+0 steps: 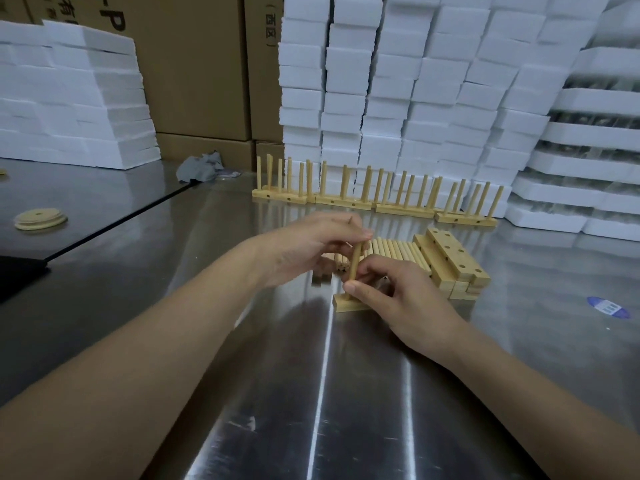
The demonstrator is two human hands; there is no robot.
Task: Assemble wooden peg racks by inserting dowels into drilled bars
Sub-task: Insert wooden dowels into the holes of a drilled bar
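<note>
A drilled wooden bar [341, 304] lies flat on the steel table, mostly under my right hand [398, 292], which presses on it. One dowel [355, 263] stands upright in the bar's left end. My left hand [311, 247] pinches the top of that dowel with its fingertips. Just behind my hands lies a row of loose dowels [394, 249]. To their right is a stack of drilled bars [450, 265]. Several finished peg racks [374, 192] stand in a line further back.
Stacks of white foam blocks [415, 81] rise behind the racks and at the left [69, 98]. Cardboard boxes [194, 64] stand between them. A crumpled grey cloth [201, 168], round wooden discs [40, 219] and a blue sticker [607, 307] lie on the table.
</note>
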